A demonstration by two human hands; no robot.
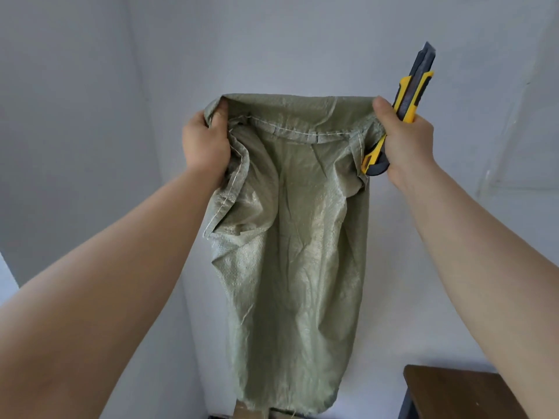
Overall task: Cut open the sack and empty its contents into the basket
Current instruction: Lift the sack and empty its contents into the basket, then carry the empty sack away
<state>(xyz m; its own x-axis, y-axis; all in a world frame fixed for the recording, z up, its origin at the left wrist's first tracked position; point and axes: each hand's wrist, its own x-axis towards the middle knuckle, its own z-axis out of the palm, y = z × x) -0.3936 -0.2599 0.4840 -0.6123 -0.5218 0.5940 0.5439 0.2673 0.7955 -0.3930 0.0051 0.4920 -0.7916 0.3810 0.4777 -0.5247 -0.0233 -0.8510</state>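
A grey-green woven sack (296,252) hangs upside down in front of me, limp and flat, with its stitched seam uppermost and its frayed cut end at the bottom. My left hand (207,143) grips the sack's upper left corner. My right hand (403,140) pinches the upper right corner and also holds a yellow and black utility knife (413,89), whose tip points up. Under the sack's lower edge a sliver of something brown (248,411) shows; the basket is hidden behind the sack.
White walls meet in a corner behind the sack. A dark brown wooden table (459,391) with a black frame stands at the lower right, close to my right forearm.
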